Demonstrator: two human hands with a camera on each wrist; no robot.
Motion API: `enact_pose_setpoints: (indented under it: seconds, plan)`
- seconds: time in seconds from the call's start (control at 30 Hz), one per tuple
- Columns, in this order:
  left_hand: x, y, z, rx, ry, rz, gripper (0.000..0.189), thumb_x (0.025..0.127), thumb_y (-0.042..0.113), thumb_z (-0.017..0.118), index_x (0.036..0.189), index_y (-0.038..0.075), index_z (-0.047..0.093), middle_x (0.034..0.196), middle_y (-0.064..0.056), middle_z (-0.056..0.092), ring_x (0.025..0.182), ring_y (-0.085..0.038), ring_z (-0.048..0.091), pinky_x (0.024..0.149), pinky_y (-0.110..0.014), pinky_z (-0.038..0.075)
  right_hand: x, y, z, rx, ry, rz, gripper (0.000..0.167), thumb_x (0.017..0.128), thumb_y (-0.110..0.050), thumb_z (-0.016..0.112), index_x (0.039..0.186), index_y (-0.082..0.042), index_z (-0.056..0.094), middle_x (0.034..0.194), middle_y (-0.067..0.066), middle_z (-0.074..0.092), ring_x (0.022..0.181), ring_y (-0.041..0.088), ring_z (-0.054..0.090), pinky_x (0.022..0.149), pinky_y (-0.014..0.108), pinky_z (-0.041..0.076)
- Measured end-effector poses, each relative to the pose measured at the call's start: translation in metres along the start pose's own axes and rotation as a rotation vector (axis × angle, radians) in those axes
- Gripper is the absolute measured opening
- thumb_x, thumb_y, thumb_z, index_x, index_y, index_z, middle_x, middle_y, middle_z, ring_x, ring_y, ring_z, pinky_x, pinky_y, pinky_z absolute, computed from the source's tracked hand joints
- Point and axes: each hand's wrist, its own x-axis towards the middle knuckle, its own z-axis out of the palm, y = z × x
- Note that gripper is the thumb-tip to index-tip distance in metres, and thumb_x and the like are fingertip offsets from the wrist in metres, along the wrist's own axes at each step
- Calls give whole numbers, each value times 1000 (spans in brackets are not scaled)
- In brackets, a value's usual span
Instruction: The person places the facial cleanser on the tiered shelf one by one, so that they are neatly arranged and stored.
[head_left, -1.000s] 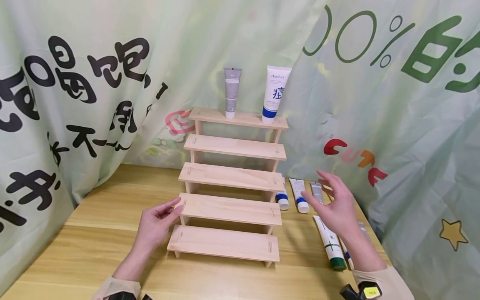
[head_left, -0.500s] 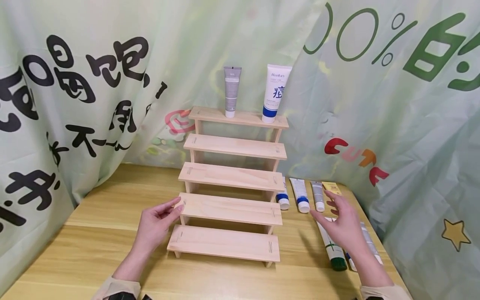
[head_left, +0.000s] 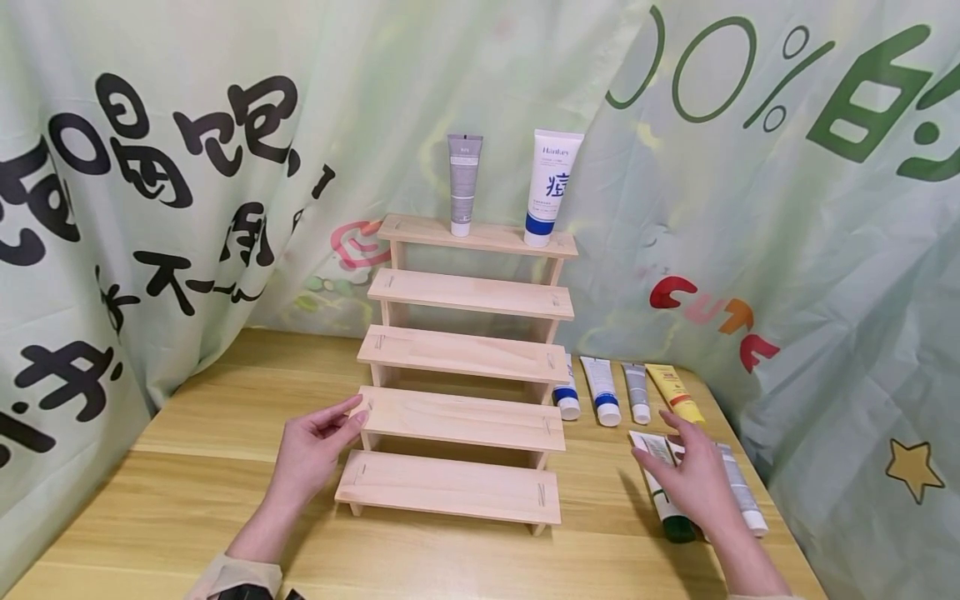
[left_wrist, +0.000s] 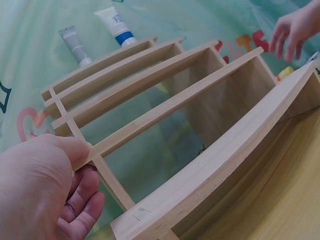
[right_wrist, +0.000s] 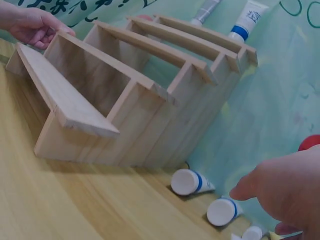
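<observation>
A stepped wooden display shelf (head_left: 461, 417) stands on the table. My left hand (head_left: 311, 454) pinches the left end of its second step from the bottom; in the left wrist view the thumb lies on the board and the fingers curl beneath. My right hand (head_left: 697, 475) hovers with thumb and fingers apart over tubes lying on the right. Under it are a white tube with a dark green cap (head_left: 654, 475) and a grey tube (head_left: 741, 492); another tube there is mostly hidden by the hand. A grey tube (head_left: 464, 183) and a white-and-blue tube (head_left: 551, 187) stand cap-down on the top step.
Behind the right hand lie two white tubes with blue bands, the nearer to the shelf (head_left: 567, 400) partly hidden by it, a small grey tube (head_left: 636, 392) and a yellow tube (head_left: 672, 392). A printed curtain (head_left: 840, 333) hangs round the wooden table (head_left: 187, 467).
My right hand has moved down and toward me, from the back row of tubes to the front group, uncovering the small grey and yellow tubes. The left hand keeps its grip.
</observation>
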Motion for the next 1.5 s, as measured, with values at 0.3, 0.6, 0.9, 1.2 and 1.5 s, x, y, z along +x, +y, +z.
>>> enact_pose_setpoints:
  seconds: [0.3, 0.6, 0.9, 1.2, 1.5]
  plan:
    - [0, -3, -1, 21, -2, -6, 34, 94, 16, 84, 124, 2, 78, 86, -9, 71, 71, -10, 65, 65, -22, 57, -4, 22, 8, -92, -76, 21, 80, 92, -29, 85, 147, 15, 46, 139, 40, 52, 115, 53, 61, 92, 64, 53]
    - [0, -5, -1, 24, 4, -9, 34, 94, 16, 84, 124, 3, 78, 87, -10, 72, 72, -10, 66, 67, -22, 58, -4, 22, 14, -173, -114, 50, 82, 91, -27, 84, 146, 18, 43, 138, 43, 52, 127, 59, 51, 103, 69, 44]
    - [1, -6, -1, 10, 5, -2, 33, 94, 15, 84, 124, 3, 78, 86, -9, 71, 71, -11, 64, 65, -22, 57, -4, 21, 21, -173, -120, 55, 83, 87, -22, 87, 148, 14, 44, 130, 42, 58, 122, 58, 55, 100, 68, 46]
    - [1, -5, -1, 17, 3, 3, 33, 94, 16, 84, 124, 3, 78, 86, -10, 71, 71, -13, 65, 65, -22, 57, -3, 17, 21, -206, -167, 85, 80, 89, -30, 86, 145, 14, 49, 135, 42, 56, 125, 60, 53, 100, 68, 47]
    - [2, -6, 0, 20, 0, 1, 34, 94, 18, 85, 124, 4, 78, 87, -10, 72, 73, -14, 66, 66, -24, 58, -5, 11, 19, -172, -138, 84, 68, 88, -27, 88, 141, 7, 63, 136, 36, 60, 124, 56, 54, 98, 69, 47]
